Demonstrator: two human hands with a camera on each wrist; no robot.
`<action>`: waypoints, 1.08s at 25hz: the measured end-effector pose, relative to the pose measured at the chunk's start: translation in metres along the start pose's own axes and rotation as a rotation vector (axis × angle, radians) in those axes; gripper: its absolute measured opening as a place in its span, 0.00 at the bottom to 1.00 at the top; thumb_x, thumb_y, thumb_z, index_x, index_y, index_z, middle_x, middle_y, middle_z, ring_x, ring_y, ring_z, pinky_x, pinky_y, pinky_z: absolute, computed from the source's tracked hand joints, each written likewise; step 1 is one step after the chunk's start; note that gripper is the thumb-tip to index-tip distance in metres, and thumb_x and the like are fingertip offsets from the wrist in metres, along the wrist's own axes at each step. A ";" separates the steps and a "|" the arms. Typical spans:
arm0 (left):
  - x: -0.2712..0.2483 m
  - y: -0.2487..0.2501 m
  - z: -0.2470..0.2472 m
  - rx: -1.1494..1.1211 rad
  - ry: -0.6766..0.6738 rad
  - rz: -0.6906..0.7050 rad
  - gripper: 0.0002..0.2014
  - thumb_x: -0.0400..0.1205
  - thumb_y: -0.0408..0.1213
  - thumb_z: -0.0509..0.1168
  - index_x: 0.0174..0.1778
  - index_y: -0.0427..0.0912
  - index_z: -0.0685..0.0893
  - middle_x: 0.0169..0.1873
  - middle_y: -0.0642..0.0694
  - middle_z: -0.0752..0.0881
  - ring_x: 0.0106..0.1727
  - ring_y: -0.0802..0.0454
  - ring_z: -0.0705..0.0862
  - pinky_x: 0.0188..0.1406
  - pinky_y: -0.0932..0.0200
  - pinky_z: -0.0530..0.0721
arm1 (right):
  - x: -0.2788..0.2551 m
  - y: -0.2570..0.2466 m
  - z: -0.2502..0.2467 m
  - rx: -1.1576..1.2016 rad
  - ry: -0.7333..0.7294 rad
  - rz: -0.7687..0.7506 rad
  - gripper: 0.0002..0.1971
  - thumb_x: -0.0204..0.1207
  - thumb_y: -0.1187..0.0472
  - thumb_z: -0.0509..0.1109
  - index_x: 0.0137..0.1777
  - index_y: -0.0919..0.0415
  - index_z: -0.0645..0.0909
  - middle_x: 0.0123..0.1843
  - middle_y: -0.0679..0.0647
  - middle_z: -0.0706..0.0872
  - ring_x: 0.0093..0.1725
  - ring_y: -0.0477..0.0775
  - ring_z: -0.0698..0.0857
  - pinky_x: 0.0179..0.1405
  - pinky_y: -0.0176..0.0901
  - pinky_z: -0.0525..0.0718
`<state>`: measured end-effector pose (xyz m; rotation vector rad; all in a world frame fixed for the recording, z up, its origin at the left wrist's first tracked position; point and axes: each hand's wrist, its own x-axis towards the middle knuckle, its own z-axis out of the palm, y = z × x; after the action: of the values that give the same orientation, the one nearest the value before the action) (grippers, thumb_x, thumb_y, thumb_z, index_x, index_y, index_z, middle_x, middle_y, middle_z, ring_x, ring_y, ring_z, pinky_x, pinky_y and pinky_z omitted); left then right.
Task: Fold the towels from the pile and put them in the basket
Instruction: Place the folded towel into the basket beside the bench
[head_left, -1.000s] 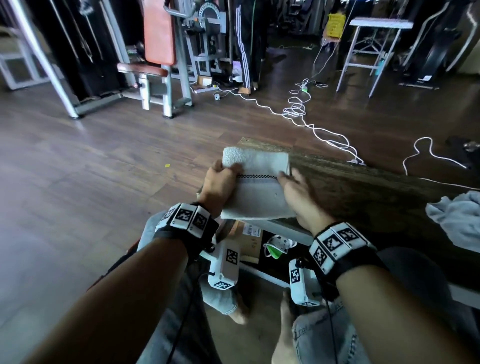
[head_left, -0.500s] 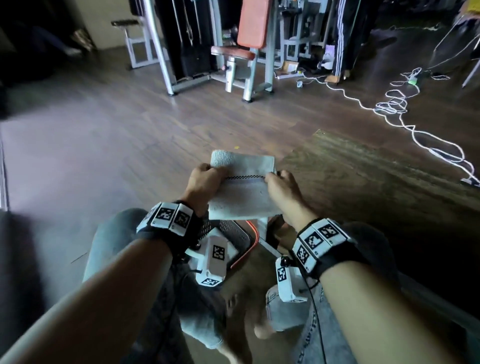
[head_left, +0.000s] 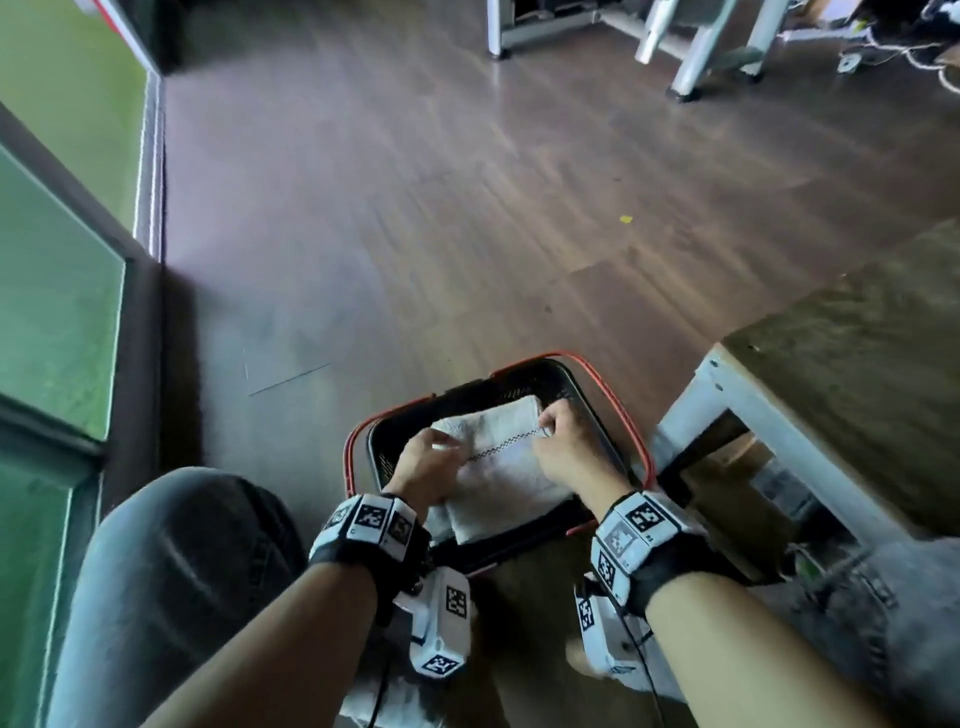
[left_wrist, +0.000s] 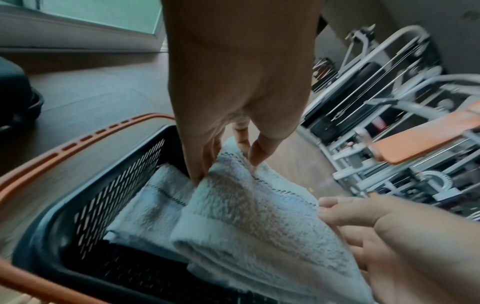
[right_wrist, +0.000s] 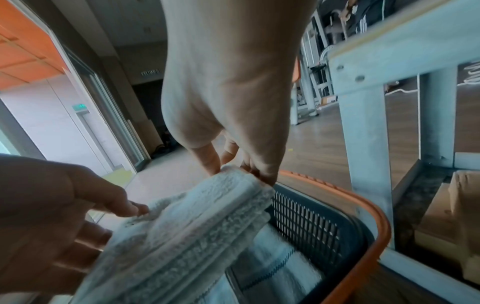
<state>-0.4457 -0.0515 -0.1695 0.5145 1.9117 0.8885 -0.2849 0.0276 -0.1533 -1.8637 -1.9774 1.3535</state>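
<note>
A folded white towel (head_left: 503, 462) with a dark stitched stripe hangs over the black mesh basket (head_left: 587, 402) with orange handles, which stands on the floor. My left hand (head_left: 428, 462) pinches the towel's left edge and my right hand (head_left: 563, 447) pinches its right edge. In the left wrist view the folded towel (left_wrist: 254, 216) sits above another folded towel (left_wrist: 153, 207) lying inside the basket (left_wrist: 116, 189). The right wrist view shows the towel (right_wrist: 187, 228) gripped over the basket's mesh wall (right_wrist: 306, 222). The towel pile is out of view.
A table (head_left: 852, 358) with white legs stands right of the basket. My knees (head_left: 171, 571) flank it. Gym machine frames (head_left: 696, 47) stand far across the wooden floor. A glass wall (head_left: 57, 312) runs along the left.
Both hands carried the folded towel from the table's edge leftwards and down to the basket on the floor. My view turned left and down with it.
</note>
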 end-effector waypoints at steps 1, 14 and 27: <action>0.017 -0.012 0.006 0.001 -0.031 -0.054 0.07 0.75 0.34 0.67 0.48 0.41 0.81 0.30 0.47 0.79 0.24 0.54 0.76 0.30 0.59 0.76 | 0.014 0.008 0.009 -0.017 -0.028 0.022 0.10 0.79 0.63 0.64 0.59 0.55 0.74 0.54 0.51 0.80 0.50 0.56 0.79 0.36 0.40 0.70; 0.161 -0.060 0.093 0.025 -0.134 -0.237 0.06 0.79 0.32 0.67 0.37 0.46 0.86 0.32 0.46 0.83 0.37 0.49 0.82 0.43 0.47 0.88 | 0.142 0.059 0.042 -0.057 -0.073 0.149 0.17 0.81 0.56 0.63 0.69 0.58 0.77 0.64 0.59 0.85 0.60 0.62 0.84 0.56 0.44 0.79; 0.160 -0.054 0.102 0.266 -0.072 -0.066 0.15 0.75 0.34 0.63 0.56 0.36 0.87 0.40 0.39 0.88 0.42 0.42 0.86 0.40 0.55 0.82 | 0.130 0.066 0.042 -0.157 -0.175 0.127 0.27 0.82 0.53 0.62 0.81 0.57 0.67 0.79 0.60 0.75 0.75 0.61 0.76 0.70 0.47 0.73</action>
<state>-0.4316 0.0573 -0.3333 0.6283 1.9796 0.5683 -0.2922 0.1066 -0.2832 -2.0348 -2.1377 1.4827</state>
